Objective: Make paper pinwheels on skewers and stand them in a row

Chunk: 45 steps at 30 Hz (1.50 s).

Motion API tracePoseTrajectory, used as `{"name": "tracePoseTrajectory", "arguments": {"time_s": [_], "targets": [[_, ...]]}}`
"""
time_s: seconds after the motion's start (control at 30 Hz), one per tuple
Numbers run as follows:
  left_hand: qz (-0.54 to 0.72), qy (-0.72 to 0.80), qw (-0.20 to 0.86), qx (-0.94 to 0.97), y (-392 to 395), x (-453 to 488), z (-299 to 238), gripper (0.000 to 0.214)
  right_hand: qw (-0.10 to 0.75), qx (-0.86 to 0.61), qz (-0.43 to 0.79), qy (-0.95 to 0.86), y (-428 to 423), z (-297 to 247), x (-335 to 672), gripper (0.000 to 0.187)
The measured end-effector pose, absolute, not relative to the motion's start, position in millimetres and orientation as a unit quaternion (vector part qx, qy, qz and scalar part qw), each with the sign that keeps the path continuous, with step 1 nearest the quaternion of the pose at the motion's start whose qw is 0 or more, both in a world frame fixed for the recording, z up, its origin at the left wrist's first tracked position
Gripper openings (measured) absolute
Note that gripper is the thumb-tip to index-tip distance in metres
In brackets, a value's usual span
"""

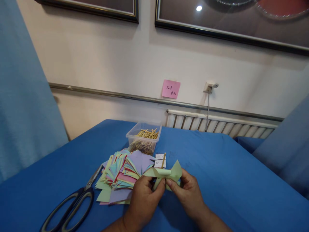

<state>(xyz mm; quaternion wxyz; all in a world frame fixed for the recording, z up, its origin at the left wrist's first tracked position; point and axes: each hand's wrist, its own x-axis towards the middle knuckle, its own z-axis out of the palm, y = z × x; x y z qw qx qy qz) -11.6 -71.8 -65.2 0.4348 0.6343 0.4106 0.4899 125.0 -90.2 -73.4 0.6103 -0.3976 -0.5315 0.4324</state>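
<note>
My left hand and my right hand meet over the blue cloth, both pinching a pale green folded paper piece with pointed flaps. Thumbs and fingertips of both hands press on its middle. Just left of the hands lies a pile of colored paper squares, many cut and folded. A wooden stick lies on a small white card just beyond the green paper.
A clear plastic box of wooden sticks stands behind the pile. Black-handled scissors lie at the front left on the blue table cloth. A pink note is stuck on the wall above a radiator.
</note>
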Motion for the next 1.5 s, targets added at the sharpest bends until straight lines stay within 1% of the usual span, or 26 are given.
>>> {"name": "tracePoseTrajectory", "arguments": {"time_s": [0.17,0.33,0.67,1.0,1.5], "targets": [[0.493,0.394,0.432,0.644,-71.1,-11.6,-61.4,0.028,0.601,-0.394,0.441,-0.538,-90.6,-71.6,125.7,0.028],[0.489,0.39,0.436,0.648,-71.0,-11.5,-63.8,0.027,0.611,-0.396,0.435,-0.531,-91.8,-71.0,125.4,0.027],[0.489,0.41,0.445,0.628,-73.8,-10.9,-59.7,0.028,0.594,-0.431,0.367,-0.571,-92.4,-73.0,127.0,0.021],[0.501,0.4,0.454,0.619,-74.9,-9.8,-57.6,0.025,0.583,-0.442,0.346,-0.587,-94.2,-72.4,127.9,0.022],[0.498,0.391,0.461,0.622,-75.6,-10.0,-54.7,0.021,0.573,-0.463,0.319,-0.596,-96.3,-74.2,127.3,0.015]]}}
